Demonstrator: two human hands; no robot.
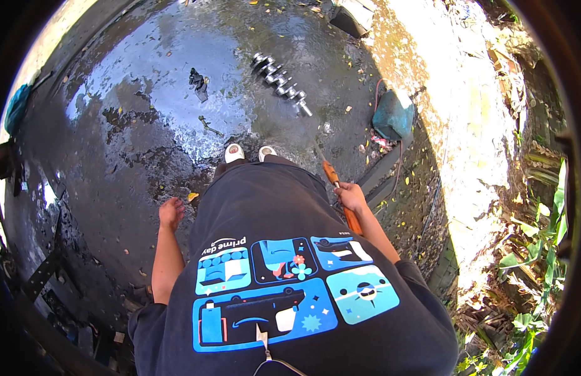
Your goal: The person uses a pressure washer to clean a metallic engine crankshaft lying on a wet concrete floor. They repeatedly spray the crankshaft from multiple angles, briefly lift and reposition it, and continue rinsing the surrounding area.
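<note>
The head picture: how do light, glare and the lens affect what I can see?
In the head view, harsh sun bleaches the strip of ground at right, while the crankshaft lies in shade; in that same head view, pale glare covers parts of the wet floor, the orange-handled wand looks faint at its far end, and the fisheye bends edges toward a dark rim.

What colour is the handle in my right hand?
The handle is orange, clearest in the head view.
</note>
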